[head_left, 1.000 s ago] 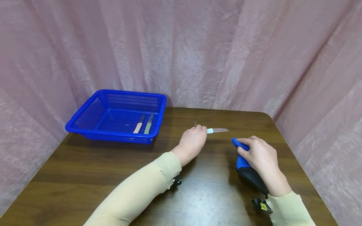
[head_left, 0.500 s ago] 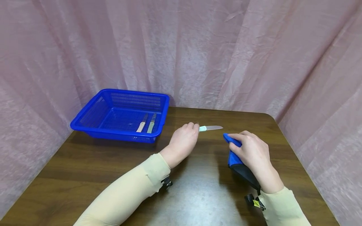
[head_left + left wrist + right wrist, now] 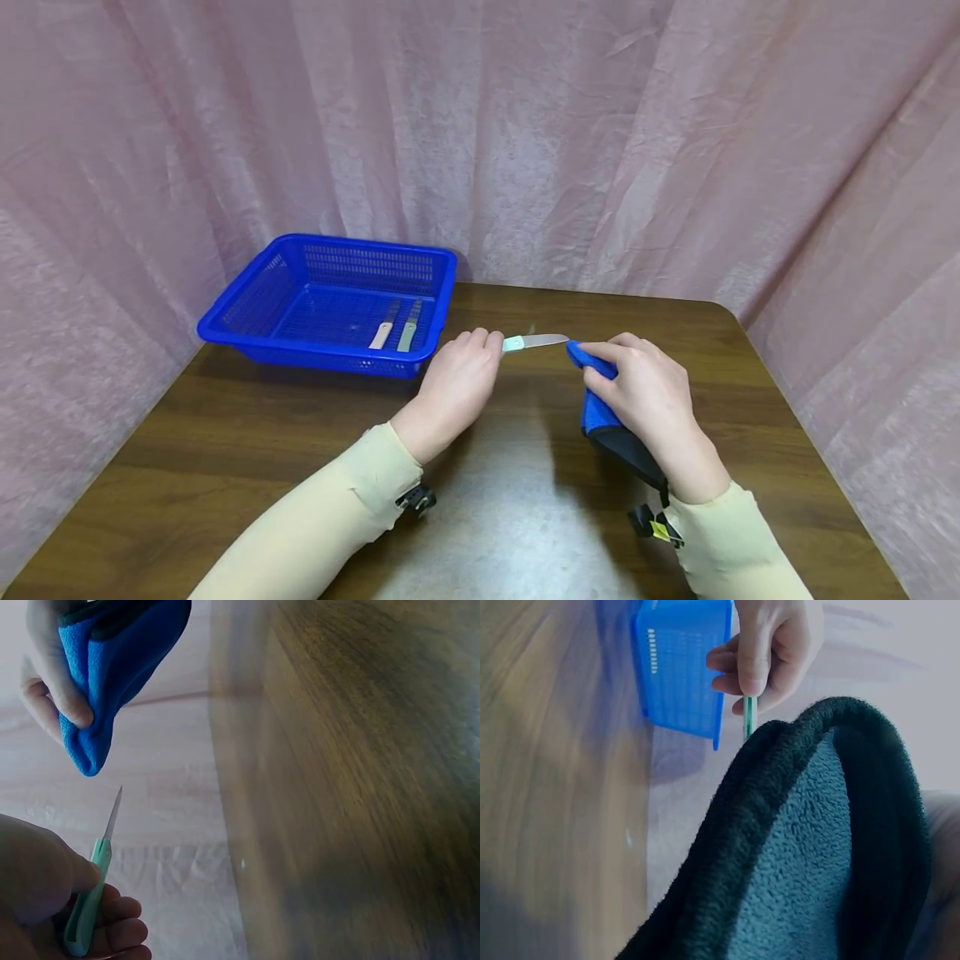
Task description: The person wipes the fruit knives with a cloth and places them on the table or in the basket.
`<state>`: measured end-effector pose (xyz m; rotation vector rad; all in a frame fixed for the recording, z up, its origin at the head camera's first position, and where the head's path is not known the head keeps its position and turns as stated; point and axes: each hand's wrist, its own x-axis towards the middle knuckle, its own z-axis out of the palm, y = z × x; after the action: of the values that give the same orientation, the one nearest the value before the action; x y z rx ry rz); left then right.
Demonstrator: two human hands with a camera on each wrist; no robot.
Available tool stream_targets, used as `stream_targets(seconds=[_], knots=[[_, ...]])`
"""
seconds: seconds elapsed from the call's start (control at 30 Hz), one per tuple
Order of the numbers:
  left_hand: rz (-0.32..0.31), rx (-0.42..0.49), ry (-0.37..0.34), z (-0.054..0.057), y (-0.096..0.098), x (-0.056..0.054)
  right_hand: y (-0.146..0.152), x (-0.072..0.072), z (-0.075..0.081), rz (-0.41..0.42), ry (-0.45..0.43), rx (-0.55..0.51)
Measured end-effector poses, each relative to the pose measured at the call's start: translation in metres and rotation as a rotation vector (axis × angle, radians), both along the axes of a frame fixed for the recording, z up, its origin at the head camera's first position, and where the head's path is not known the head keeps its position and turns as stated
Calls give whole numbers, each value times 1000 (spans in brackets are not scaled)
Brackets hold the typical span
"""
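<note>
My left hand [image 3: 459, 385] grips a small knife by its mint-green handle [image 3: 88, 900], thumb along it and fingers curled under. The knife's blade [image 3: 546, 340] points right, its tip close to a folded blue cloth [image 3: 597, 408] with a dark edge. My right hand [image 3: 647, 392] pinches that cloth between thumb and fingers, and its lower part hangs down under the palm. In the left wrist view a small gap shows between the blade tip and the cloth [image 3: 112, 682]. Most of the right hand is hidden behind the cloth in the right wrist view.
Left of my hands a blue plastic basket [image 3: 322, 353] stands on the brown wooden table [image 3: 247, 442]. Inside it lie a knife with a pale pink handle [image 3: 381, 335] and one with a green handle [image 3: 407, 336]. A pink curtain [image 3: 525, 142] hangs behind the table.
Both hands have moved left in the head view. The right hand with the cloth has come closer to the knife, so the gap at the blade tip has narrowed.
</note>
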<state>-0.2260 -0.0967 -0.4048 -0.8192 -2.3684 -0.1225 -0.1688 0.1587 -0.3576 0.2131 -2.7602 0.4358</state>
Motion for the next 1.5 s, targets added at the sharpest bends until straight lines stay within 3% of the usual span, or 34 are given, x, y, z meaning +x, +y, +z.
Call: stream_targets(seconds=[0.33, 0.77, 1.5], knots=[[-26, 65, 21, 1, -19, 9, -18, -1, 0, 22, 29, -3], [-47, 137, -33, 10, -29, 27, -45, 1, 4, 76, 104, 14], [-75, 167, -8, 15, -33, 30, -67, -4, 6, 125, 198, 23]])
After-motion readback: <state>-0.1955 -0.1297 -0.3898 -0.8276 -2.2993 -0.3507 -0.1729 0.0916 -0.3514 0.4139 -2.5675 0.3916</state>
